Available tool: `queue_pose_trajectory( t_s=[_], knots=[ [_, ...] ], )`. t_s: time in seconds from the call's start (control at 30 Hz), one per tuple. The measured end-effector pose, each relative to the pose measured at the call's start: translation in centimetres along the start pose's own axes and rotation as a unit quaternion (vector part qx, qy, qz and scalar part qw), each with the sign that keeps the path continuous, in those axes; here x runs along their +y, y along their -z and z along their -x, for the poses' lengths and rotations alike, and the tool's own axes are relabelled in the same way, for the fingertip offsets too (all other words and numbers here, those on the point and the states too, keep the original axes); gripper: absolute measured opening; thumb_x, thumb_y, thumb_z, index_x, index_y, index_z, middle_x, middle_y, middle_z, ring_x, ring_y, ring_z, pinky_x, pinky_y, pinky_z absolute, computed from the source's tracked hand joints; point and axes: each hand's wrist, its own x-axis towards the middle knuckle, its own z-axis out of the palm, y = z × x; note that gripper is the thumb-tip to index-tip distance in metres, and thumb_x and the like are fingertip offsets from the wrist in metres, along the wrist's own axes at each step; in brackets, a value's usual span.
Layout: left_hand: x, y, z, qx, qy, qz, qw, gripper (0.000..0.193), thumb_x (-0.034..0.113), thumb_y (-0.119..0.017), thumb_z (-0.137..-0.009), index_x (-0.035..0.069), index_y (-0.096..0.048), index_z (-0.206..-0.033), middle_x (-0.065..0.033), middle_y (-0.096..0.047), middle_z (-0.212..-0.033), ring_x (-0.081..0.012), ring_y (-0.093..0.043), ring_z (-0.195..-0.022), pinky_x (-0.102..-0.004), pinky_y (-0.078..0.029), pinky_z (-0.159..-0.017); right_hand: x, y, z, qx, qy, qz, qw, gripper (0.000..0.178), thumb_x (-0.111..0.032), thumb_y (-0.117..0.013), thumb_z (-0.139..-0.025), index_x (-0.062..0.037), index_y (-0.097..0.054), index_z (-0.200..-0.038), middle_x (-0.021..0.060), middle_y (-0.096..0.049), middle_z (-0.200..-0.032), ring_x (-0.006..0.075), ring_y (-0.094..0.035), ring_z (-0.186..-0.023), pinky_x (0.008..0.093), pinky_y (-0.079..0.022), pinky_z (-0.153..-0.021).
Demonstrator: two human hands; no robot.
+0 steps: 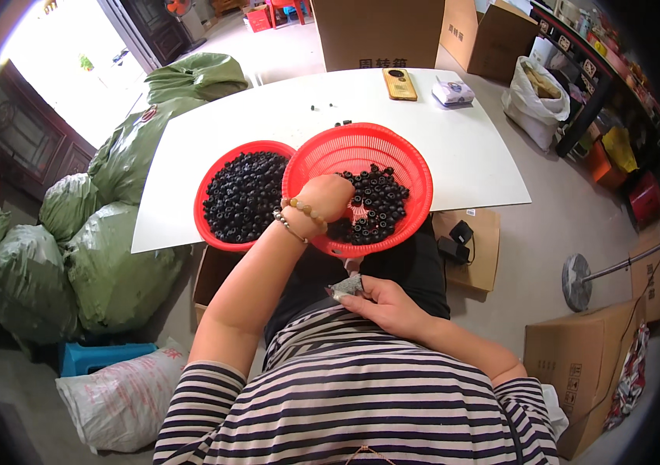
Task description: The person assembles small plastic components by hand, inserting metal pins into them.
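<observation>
My left hand [328, 197], with two bead bracelets on its wrist, reaches into the red plastic basket [416, 159] on the right. Its fingers are curled down at the small black ring-shaped parts [380, 198]; what they grip, if anything, is hidden. The basket tilts toward me at the table's near edge. Left of it, a second red basket [204, 180] is filled with similar small black parts [241, 198]. Above my lap, my right hand [388, 305] is closed on a crumpled grey cloth-like piece [348, 287], held between thumb and fingers.
On the white table [473, 163] lie a yellow-cased phone [399, 84], a small white packet [452, 93] and a few loose black parts [343, 124]. Green sacks [113, 263] crowd the left side. Cardboard boxes [585, 364] and a fan stand [576, 283] stand right.
</observation>
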Motion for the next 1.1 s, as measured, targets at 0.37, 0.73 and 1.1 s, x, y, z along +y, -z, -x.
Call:
queue_pose_trajectory(
  t_s=[0.37, 0.73, 1.1],
  knots=[
    [-0.3, 0.5, 0.5, 0.016, -0.032, 0.047, 0.998, 0.011, 0.005, -0.057, -0.064, 0.004, -0.058, -0.075, -0.0152, -0.058, -0.070, -0.0329, -0.056, -0.071, -0.0396, -0.044, -0.063, 0.6, 0.2, 0.0, 0.014, -0.006, 0.008, 1.000, 0.029, -0.024, -0.053, -0.084, -0.0012, -0.055, -0.102, 0.0035, -0.059, -0.089, 0.0083, -0.053, -0.082, 0.0234, -0.042, -0.075],
    [-0.6, -0.5, 0.0, 0.081, -0.089, 0.109, 0.987, 0.014, 0.007, -0.055, -0.067, 0.006, -0.060, -0.080, -0.0148, -0.059, -0.072, -0.0328, -0.056, -0.072, -0.0398, -0.044, -0.065, 1.0, 0.4, -0.3, 0.006, 0.005, -0.005, 1.000, 0.030, -0.026, -0.053, -0.085, -0.0008, -0.055, -0.102, 0.0038, -0.059, -0.089, 0.0084, -0.053, -0.082, 0.0231, -0.041, -0.076],
    [-1.0, -1.3, -0.2, 0.007, -0.062, 0.140, 0.988, 0.010, 0.009, -0.062, -0.063, 0.010, -0.065, -0.072, -0.0117, -0.060, -0.072, -0.0297, -0.057, -0.073, -0.0381, -0.045, -0.066, 1.2, 0.5, -0.4, -0.003, 0.008, 0.025, 1.000, 0.023, -0.015, -0.050, -0.086, -0.0002, -0.051, -0.104, 0.0031, -0.057, -0.092, 0.0065, -0.053, -0.083, 0.0213, -0.043, -0.075]
  ],
)
